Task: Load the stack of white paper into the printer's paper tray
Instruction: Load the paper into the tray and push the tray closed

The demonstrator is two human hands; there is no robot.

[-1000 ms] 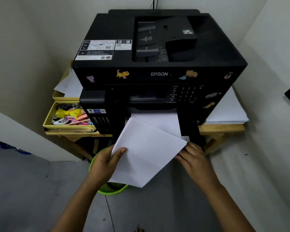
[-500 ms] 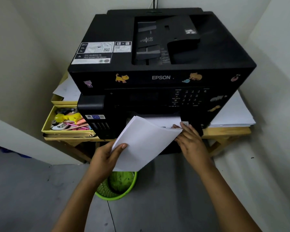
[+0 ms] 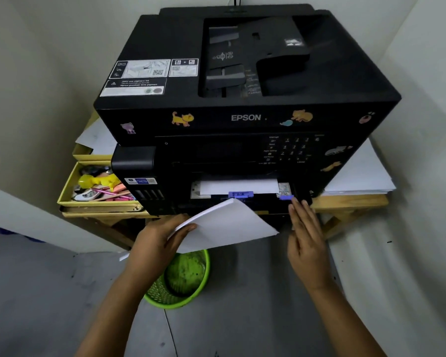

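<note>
A black Epson printer (image 3: 245,117) stands on a wooden table. Its paper tray (image 3: 265,203) is pulled out at the front, with white sheets (image 3: 238,186) lying in it between purple guides (image 3: 240,194). My left hand (image 3: 160,240) grips a stack of white paper (image 3: 224,222) at its left edge, holding it tilted just in front of the tray. My right hand (image 3: 307,235) is off the stack, fingers straight, with the fingertips at the tray's right front corner next to a purple tab (image 3: 285,197).
A green mesh waste basket (image 3: 180,279) stands on the grey floor under my hands. A yellow drawer (image 3: 98,186) full of small stationery juts out left of the printer. More paper (image 3: 361,176) is piled on the table at the right. Walls close in on both sides.
My right hand let go of the stack's right edge and moved to the tray's right corner. My left hand lowered the stack, uncovering the tray's paper and purple guides.
</note>
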